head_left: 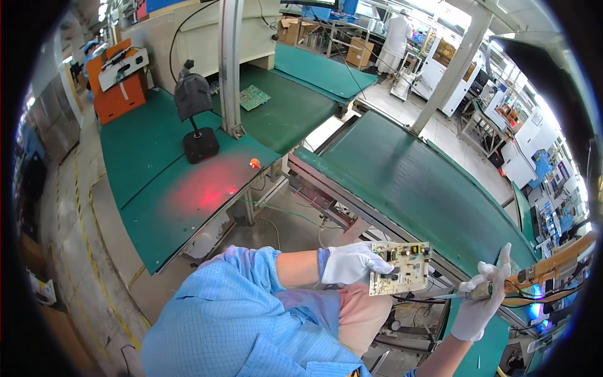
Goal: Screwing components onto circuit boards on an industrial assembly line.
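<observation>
The left hand, in a white glove, has its fingers clamped on the left edge of a populated circuit board, held near the green conveyor belt. The gloved right hand grips a slim tool, one finger raised.

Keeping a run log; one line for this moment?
left hand: holds circuit board; right hand: holds thin tool; tool: pointing toward board
</observation>
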The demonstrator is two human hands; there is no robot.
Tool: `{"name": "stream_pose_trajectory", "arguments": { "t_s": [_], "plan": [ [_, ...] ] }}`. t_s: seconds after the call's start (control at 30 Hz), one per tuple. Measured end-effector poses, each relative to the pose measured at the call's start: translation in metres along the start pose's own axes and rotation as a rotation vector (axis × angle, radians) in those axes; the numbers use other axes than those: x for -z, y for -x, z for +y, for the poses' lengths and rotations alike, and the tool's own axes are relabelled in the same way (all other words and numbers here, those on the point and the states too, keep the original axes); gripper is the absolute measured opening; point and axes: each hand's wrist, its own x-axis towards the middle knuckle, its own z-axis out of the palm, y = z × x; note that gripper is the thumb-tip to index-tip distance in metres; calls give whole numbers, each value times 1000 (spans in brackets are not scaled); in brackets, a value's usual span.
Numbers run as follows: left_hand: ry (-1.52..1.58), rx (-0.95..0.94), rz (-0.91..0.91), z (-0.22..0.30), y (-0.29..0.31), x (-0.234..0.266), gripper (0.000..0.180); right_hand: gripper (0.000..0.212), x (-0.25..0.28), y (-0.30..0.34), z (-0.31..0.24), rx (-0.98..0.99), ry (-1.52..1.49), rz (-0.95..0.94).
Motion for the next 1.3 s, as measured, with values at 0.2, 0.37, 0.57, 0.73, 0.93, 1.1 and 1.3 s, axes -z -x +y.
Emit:
{"name": "stream_pose_trajectory", "arguments": {
  "t_s": [0.2,0.37,0.57,0.73,0.93,1.1,1.3],
  "plan": [
    [50,-25,-48,-31,-22,-15,62,54,8,2,15,-74,-68,57],
    [165,-38,-100,-24,-30,-28,66,45,-7,-15,35,142,57,-19],
    [-129,84,-58,-30,-30,-25,68,53,-6,-23,35,66,-259,-238],
    [-32,99,-58,-43,-28,-32,69,55,-1,-8,30,270,259,-85],
    [-26,115,-53,-45,-22,-44,69,52,-2,-21,46,475,155,-104],
    [-40,107,-72,-46,-23,-43,67,47,10,-43,47,330,-301,-653],
    [-125,147,-69,-41,-25,-42,66,53,-6,-7,24,236,5,-48]
  ]
}}
